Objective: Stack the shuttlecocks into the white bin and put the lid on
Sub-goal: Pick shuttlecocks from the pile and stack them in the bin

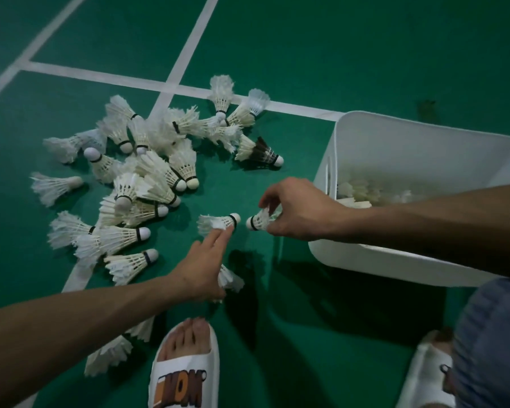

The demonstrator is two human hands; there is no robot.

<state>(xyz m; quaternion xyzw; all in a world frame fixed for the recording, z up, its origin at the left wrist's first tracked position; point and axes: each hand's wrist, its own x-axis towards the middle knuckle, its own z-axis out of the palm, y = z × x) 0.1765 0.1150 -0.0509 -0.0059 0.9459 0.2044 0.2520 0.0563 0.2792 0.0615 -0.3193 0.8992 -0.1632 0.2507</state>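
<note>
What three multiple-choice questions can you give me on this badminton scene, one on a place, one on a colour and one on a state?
1. Where is the white bin relative to the pile of shuttlecocks?
A. To its left
B. To its right
C. On top of it

2. What colour is the floor?
A. Green
B. Blue
C. Brown

3. What is the right hand doing?
A. Lying flat on the floor
B. Gripping the bin's rim
C. Holding a shuttlecock

Answers:
1 B: the bin stands at the right of the view and the pile lies at the left.
2 A: the court surface is green with white lines.
3 C: the fingers are curled round the shuttlecock's feathers, with its tip pointing left.
</note>
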